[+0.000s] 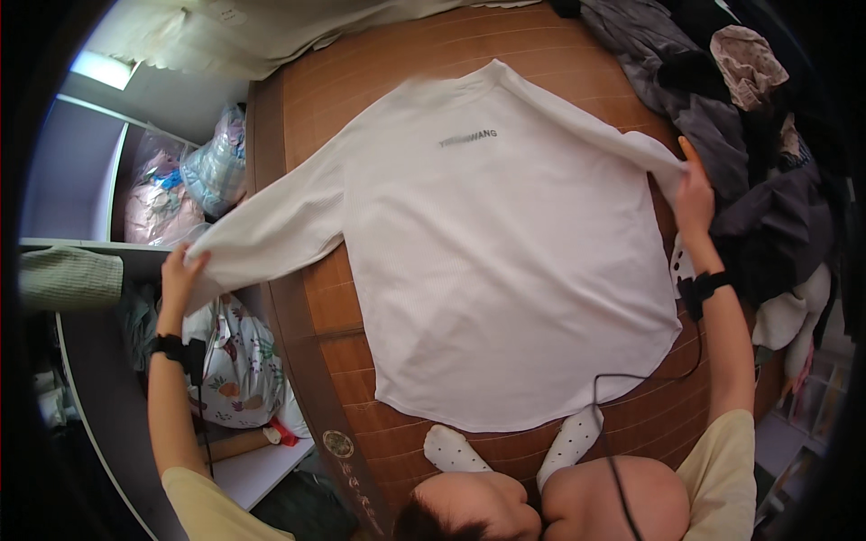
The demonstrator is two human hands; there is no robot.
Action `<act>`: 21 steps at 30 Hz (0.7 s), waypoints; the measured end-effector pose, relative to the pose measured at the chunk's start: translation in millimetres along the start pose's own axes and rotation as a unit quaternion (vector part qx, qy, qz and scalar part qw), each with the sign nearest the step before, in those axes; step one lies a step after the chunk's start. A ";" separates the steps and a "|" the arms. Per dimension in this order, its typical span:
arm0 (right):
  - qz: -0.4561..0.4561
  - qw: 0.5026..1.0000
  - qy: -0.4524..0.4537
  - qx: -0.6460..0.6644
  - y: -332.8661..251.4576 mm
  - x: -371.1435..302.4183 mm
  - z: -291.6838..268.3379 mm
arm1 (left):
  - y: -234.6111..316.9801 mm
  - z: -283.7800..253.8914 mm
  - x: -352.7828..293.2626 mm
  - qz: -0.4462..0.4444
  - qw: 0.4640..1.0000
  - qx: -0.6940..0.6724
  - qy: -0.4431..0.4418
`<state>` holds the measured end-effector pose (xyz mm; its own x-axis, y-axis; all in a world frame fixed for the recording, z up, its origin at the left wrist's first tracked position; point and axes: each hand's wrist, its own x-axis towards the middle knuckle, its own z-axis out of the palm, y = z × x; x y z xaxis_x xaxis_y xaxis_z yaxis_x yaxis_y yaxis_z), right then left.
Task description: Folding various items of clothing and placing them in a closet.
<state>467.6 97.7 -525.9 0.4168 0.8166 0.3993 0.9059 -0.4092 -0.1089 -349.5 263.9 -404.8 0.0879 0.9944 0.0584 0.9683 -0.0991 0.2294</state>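
Observation:
A white long-sleeved shirt (pixel 505 270) lies spread out, its collar at the far side and its curved hem toward me. Small dark lettering runs across its chest. At the far left, my left hand (pixel 183 270) is closed on the cuff of one sleeve and holds it stretched out past the mat's edge. On the right, my right hand (pixel 695 194) grips the end of the other sleeve, its index finger pointing away from me. That sleeve is bent, with folds along it. Both hands wear black wrist straps.
The shirt rests on a brown slatted mat (pixel 329 298). Dark clothes (pixel 767 216) are heaped along the right. Shelves at left hold bagged items (pixel 167 203) and a patterned white bag (pixel 236 370). A black cable (pixel 622 375) crosses the hem near my socked feet (pixel 456 448). A pale curtain (pixel 244 36) hangs at the back.

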 end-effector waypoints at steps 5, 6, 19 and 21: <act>-0.006 0.984 0.114 -0.133 -29.9 21.5 -16.3 | 6.0 -46.2 23.0 -0.050 0.987 -0.151 -0.030; -0.081 0.990 0.098 -0.069 -45.2 18.5 -14.8 | 31.2 -51.3 19.4 -0.124 0.958 -0.254 -0.050; 0.263 0.429 -0.386 0.773 -224.3 -55.4 -64.7 | 331.6 77.4 -68.3 0.178 0.834 -0.391 -0.347; 0.294 0.459 -0.380 0.747 -207.6 -64.9 -44.6 | 304.5 109.7 -81.7 0.176 0.892 -0.301 -0.290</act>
<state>249.2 111.5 -488.6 0.0130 0.8819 -0.4713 -0.5771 -0.3783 -0.7237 -36.2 156.5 -446.2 0.6357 0.7330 -0.2421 0.5721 -0.2367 0.7853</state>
